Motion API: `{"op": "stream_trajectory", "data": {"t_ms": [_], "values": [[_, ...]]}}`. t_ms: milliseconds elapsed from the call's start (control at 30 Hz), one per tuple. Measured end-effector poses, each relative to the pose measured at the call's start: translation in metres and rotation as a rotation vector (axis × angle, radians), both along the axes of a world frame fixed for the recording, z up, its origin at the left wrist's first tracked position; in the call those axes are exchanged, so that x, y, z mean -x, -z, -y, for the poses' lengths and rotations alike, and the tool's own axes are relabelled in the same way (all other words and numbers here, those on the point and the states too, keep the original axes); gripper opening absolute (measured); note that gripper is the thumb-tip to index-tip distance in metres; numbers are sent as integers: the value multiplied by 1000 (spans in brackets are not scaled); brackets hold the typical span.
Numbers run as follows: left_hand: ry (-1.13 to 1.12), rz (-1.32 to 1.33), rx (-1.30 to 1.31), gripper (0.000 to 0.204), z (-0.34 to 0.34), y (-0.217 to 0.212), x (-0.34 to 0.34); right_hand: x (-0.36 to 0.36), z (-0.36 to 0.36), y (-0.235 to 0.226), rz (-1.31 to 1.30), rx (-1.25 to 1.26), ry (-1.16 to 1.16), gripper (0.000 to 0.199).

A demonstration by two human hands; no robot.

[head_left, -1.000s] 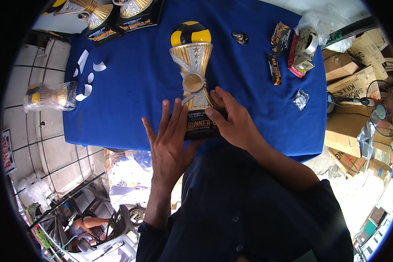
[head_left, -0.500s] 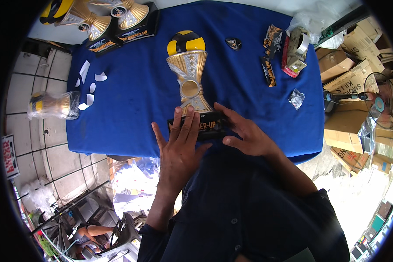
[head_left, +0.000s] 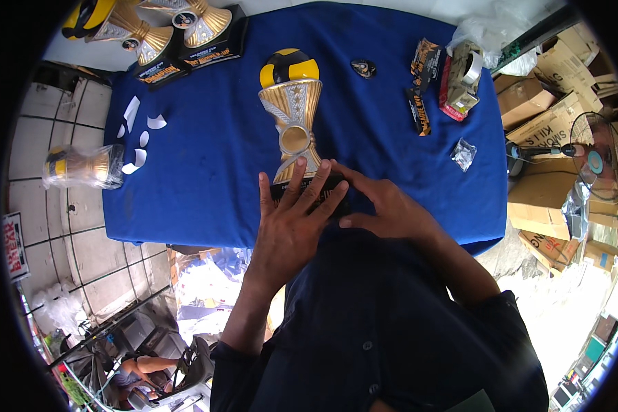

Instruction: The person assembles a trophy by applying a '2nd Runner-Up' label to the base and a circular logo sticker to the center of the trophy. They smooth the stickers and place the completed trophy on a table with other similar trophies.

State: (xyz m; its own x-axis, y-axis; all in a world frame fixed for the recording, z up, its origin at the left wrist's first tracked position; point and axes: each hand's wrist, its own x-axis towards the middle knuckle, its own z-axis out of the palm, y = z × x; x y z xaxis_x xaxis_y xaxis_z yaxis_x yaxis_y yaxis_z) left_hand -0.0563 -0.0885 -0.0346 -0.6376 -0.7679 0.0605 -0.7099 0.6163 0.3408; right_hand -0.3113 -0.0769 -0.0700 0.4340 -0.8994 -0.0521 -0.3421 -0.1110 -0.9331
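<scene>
A gold and silver trophy (head_left: 298,113) lies on the blue-covered table, topped by a yellow and black volleyball, its black base toward me. A round gold disc recess (head_left: 295,139) shows on its stem. My left hand (head_left: 288,216) rests with fingers spread flat across the lettered plate on the base, covering much of it. At the base's right side, my right hand (head_left: 384,206) grips it, with fingers along the upper edge and the thumb near the lower edge. A small dark round emblem (head_left: 363,68) is on the cloth beyond the trophy.
Two more trophies (head_left: 206,48) stand at the back left. White paper scraps (head_left: 136,160) lie left, near a plastic-wrapped trophy (head_left: 82,167). Toward the right are black-orange label strips (head_left: 419,110), a tape dispenser (head_left: 465,82) and a small clear packet (head_left: 463,155). Cartons (head_left: 539,199) and a fan (head_left: 595,161) stand beyond.
My left hand has slid right and slightly up across the base plate, its fingers spreading wider. My right hand has shifted slightly left along the base's side.
</scene>
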Motion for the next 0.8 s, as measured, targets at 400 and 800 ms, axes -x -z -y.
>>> {"op": "stream_trajectory", "data": {"t_ms": [400,800], "values": [[-295,-46,-56,88,-8,-2,-17,-42,88,-21,-200,210,-131,124],[-316,-32,-50,85,-9,-1,-20,-10,63,-19,-430,183,-222,112]]}}
